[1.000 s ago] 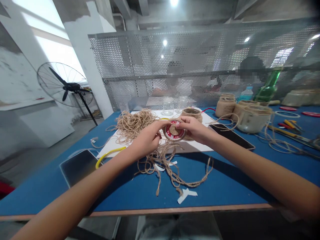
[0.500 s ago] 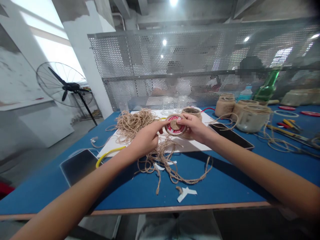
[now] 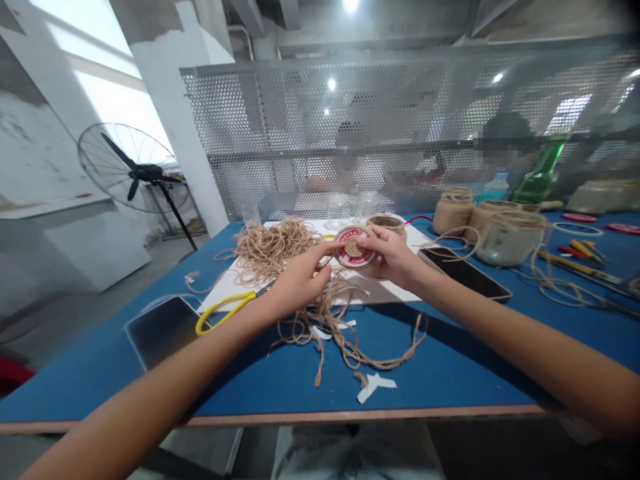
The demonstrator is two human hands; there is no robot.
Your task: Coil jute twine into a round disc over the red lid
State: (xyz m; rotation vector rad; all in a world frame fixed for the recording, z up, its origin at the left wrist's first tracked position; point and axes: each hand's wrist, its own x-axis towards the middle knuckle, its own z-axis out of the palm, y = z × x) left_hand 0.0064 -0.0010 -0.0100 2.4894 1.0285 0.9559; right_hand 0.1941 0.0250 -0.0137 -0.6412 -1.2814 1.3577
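Both of my hands hold a round red lid (image 3: pixel 354 247) above the blue table (image 3: pixel 450 360), its centre covered by a small coil of jute twine. My right hand (image 3: pixel 393 257) grips the lid's right edge with the thumb on its face. My left hand (image 3: pixel 300 280) pinches the twine at the lid's left edge, fingers closed. Loose jute twine (image 3: pixel 345 327) trails from the lid down onto the table below my hands. A bigger tangle of twine (image 3: pixel 273 243) lies on a white board (image 3: pixel 395 290) behind my left hand.
Yellow-handled scissors (image 3: pixel 225 310) and a dark tablet (image 3: pixel 163 330) lie at left. A phone (image 3: pixel 465 273) lies at right, with twine-wrapped jars (image 3: pixel 453 210), a green bottle (image 3: pixel 540 177) and hand tools (image 3: pixel 580 257) beyond. White paper scraps (image 3: pixel 375 387) lie near the front edge. Other people sit behind a perforated screen (image 3: pixel 400 120).
The lid has risen slightly and tilted more toward me, and my left fingers have shifted along its left edge. The view has drifted a little to the left.
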